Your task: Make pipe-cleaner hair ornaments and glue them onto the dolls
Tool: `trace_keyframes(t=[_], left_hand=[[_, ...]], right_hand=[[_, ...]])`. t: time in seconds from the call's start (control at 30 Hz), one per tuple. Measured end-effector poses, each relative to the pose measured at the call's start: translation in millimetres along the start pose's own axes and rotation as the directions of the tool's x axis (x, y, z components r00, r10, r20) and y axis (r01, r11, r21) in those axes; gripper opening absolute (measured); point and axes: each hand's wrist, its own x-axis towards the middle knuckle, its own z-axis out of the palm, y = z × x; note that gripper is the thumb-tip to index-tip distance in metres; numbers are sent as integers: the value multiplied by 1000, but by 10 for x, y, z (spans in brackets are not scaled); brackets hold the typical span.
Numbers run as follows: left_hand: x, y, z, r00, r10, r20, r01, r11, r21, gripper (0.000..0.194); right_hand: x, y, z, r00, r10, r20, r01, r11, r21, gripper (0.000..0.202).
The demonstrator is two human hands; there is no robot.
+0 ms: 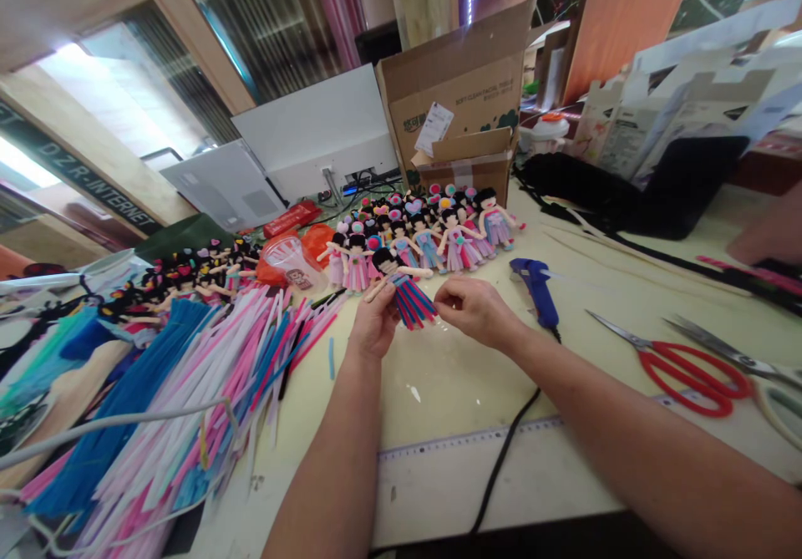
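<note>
A pipe-cleaner doll (413,300) with black hair, pale arms and a skirt of blue and pink strips lies tilted in my left hand (374,325), which grips it at the waist side. Pinched together at the skirt's right edge are the fingers of my right hand (473,310); their tips meet the strip ends and partly hide them. Just behind stand several finished dolls (454,246) in pink and blue skirts. A blue glue gun (535,290) lies to the right of my right hand.
Loose pipe cleaners (188,392) in pink, white and blue heap at the left. Red-handled scissors (689,375) and a second pair of scissors (720,342) lie at right. A ruler strip (451,444) and black cable (507,450) run near the front. Behind stands a cardboard box (464,83).
</note>
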Motion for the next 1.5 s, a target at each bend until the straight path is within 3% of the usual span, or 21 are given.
trace_keyframes(t=[0.27,0.57,0.77,1.0,1.13,1.3,1.5], left_hand=[[3,-4,-6,999,48,-14,-48,998,38,33],[32,-43,12,993,72,-90,-61,991,122,35],[25,-83,29,988,101,-118,-66,961,270,31],[9,-84,52,989,127,-81,-93,939,330,33],[-23,-67,99,989,128,-79,-92,929,358,32],[-68,-67,166,995,99,-21,-84,921,380,31],[-55,-92,137,1000,8,3,-9,931,365,36]], right_hand=[[39,-16,-77,993,115,16,-116,992,41,10],[58,108,-67,954,250,165,-278,944,177,21],[77,169,-76,887,428,172,-460,797,392,20],[90,225,-105,852,481,205,-508,666,546,31],[99,201,-120,848,507,154,-506,687,522,34],[76,108,-49,891,403,211,-455,775,439,35],[60,101,-18,871,444,210,-489,742,458,34]])
